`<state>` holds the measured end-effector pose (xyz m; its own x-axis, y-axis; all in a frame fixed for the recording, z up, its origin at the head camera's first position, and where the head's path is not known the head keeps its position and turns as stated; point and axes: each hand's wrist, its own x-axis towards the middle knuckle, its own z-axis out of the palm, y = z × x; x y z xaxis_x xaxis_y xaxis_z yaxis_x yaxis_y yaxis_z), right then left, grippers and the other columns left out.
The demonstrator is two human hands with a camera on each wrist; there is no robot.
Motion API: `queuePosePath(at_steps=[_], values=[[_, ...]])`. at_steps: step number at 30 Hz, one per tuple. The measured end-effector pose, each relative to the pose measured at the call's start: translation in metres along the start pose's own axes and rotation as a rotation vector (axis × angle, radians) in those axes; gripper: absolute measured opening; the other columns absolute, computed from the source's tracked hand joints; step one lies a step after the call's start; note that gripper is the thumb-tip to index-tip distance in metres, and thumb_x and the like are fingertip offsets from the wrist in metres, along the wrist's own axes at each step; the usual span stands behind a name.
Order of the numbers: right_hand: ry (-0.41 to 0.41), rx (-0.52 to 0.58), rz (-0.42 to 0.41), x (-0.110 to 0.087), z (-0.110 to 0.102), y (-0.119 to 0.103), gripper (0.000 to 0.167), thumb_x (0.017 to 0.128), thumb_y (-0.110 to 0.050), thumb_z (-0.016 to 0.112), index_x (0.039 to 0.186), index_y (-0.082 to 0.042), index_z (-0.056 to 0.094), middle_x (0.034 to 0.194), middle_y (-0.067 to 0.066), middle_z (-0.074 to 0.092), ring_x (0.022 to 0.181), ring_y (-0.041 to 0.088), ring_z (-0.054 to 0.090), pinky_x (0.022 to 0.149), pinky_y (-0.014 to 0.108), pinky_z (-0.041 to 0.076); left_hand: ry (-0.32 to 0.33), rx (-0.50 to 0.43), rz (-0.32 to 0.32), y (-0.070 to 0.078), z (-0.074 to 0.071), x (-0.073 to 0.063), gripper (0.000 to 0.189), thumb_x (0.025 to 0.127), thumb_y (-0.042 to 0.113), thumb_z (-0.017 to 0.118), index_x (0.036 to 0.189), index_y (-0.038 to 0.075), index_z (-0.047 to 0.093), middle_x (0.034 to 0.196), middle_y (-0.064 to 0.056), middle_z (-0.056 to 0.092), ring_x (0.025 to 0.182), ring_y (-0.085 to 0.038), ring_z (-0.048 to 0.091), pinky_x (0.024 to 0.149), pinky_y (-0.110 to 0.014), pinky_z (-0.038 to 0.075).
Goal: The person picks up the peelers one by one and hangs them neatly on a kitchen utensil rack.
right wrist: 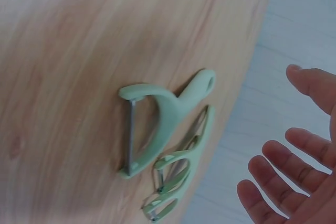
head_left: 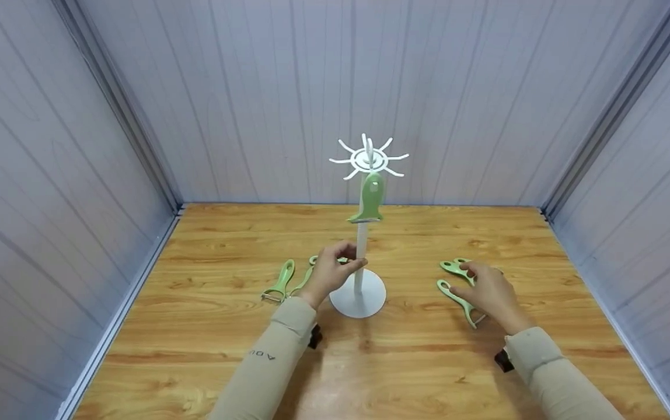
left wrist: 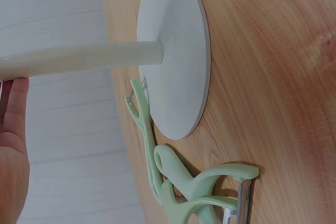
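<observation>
My left hand (head_left: 328,269) holds the upright pole (head_left: 360,240) of a white stand, with thumb and fingers on either side above its round base (head_left: 377,298). A green peeler (head_left: 373,195) hangs from a hook of the stand's hook ring (head_left: 360,156), handle up. My right hand (head_left: 491,294) is over the right side of the table, fingers spread and slightly bent, holding nothing. Near its fingertips lie green peelers (head_left: 456,298); in the right wrist view a wide Y-shaped peeler (right wrist: 170,111) lies apart from the hand.
Left of the base lie several green peelers, one with its handle pointing away (head_left: 281,282), others (left wrist: 181,174) crowded together in the left wrist view. The wooden table (head_left: 241,233) is enclosed by pale panel walls (head_left: 253,105) at the back and sides.
</observation>
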<state>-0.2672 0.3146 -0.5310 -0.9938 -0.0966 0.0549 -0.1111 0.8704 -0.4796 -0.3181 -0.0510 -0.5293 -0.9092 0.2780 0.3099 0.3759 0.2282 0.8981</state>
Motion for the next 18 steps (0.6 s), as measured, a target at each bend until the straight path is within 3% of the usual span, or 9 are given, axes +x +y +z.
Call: queuePosePath(at_steps=[7, 13, 18], values=[[-0.02, -0.015, 0.008, 0.0, 0.006, 0.009, 0.057, 0.098, -0.027, 0.08, 0.146, 0.001, 0.064, 0.137, 0.029, 0.069, 0.118, 0.048, 0.069, 0.088, 0.066, 0.058, 0.003, -0.012, 0.009, 0.001, 0.0, 0.001, 0.013, 0.098, 0.008, 0.081, 0.108, 0.002, 0.076, 0.104, -0.015, 0.079, 0.097, -0.02, 0.073, 0.093, -0.045, 0.064], [-0.076, -0.029, 0.015, 0.0, 0.012, 0.016, 0.056, 0.096, -0.024, 0.083, 0.144, -0.001, 0.066, 0.14, 0.027, 0.069, 0.117, 0.045, 0.07, 0.085, 0.062, 0.06, 0.0, -0.005, -0.041, 0.002, 0.0, -0.001, 0.014, 0.098, 0.01, 0.081, 0.109, 0.003, 0.076, 0.105, -0.012, 0.078, 0.097, -0.014, 0.071, 0.092, -0.037, 0.063], [-0.138, -0.023, 0.025, 0.001, 0.016, 0.023, 0.059, 0.095, -0.025, 0.085, 0.145, 0.0, 0.065, 0.141, 0.028, 0.068, 0.121, 0.046, 0.069, 0.09, 0.063, 0.059, 0.0, -0.009, -0.038, 0.001, 0.0, -0.001, 0.014, 0.098, 0.01, 0.081, 0.109, 0.003, 0.076, 0.104, -0.013, 0.078, 0.096, -0.012, 0.07, 0.091, -0.035, 0.063]])
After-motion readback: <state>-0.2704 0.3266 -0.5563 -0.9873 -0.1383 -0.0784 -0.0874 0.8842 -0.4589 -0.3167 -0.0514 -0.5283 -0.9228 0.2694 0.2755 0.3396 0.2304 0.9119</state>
